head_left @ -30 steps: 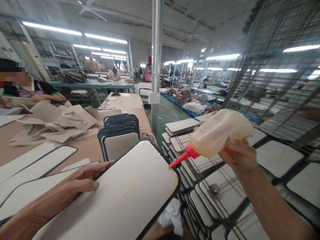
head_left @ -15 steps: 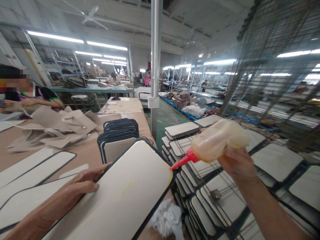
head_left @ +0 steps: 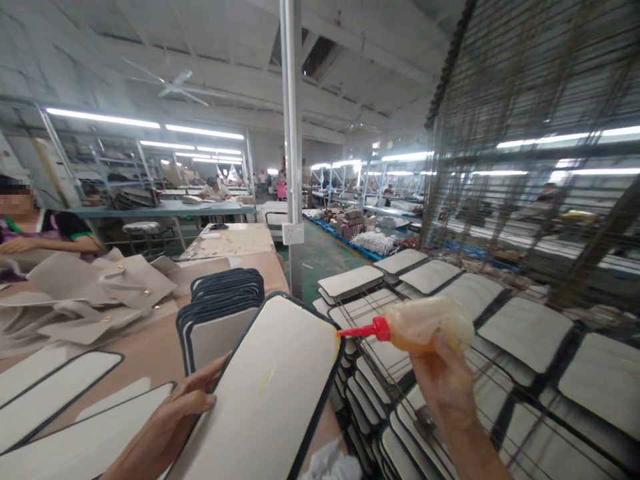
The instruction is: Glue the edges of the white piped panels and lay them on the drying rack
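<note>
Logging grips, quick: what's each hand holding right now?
Left hand: closed on a pale dark-edged rectangular panel.
Right hand: closed around a translucent red-nozzled plastic squeeze bottle.

No text, label, brand, number or sign can be read, either on the red-nozzled translucent plastic bottle (head_left: 425, 320) or on the cream, dark-edged rectangular panel (head_left: 265, 397) left of the bottle.

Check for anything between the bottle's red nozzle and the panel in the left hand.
Nothing visible. The right hand holds the bottle with its red nozzle at a corner of the panel; whether they touch is unclear. The left hand grips the panel's left edge, clear of the nozzle.
</note>
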`<state>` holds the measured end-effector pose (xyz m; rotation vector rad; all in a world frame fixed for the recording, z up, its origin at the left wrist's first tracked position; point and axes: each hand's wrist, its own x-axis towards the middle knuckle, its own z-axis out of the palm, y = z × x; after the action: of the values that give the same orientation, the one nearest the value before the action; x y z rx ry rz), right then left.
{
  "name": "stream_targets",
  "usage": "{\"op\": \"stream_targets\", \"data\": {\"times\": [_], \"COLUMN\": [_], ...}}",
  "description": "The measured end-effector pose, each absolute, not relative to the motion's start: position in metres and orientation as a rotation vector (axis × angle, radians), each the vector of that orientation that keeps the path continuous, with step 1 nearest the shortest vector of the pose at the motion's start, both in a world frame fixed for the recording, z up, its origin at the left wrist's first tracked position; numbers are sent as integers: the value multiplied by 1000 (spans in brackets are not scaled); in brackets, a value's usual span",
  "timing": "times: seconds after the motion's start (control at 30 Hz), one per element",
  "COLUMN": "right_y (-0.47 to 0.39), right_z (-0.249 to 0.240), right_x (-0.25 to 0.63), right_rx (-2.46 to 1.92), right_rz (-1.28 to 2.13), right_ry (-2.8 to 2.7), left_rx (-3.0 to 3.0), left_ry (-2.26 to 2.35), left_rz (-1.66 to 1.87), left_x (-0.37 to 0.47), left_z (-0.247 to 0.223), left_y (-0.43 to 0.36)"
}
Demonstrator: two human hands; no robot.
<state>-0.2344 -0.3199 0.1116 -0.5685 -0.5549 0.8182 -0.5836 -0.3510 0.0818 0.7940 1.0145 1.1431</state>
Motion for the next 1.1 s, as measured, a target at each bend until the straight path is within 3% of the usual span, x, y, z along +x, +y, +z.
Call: {"op": "stream_targets", "data": {"times": [0.57, 1.1], "right_y": [-355, -344], "right_z": [115, 151], "right_x": [-215, -186], "right_rx": [-476, -413], "right_rz": [574, 440], "right_ry": [-401, -467], "left_rx": [842, 901], "left_ry": [879, 775], "left_rz": [1201, 1154], "left_x": [-504, -476], "left_z": [79, 74], "left_y": [-299, -284]}}
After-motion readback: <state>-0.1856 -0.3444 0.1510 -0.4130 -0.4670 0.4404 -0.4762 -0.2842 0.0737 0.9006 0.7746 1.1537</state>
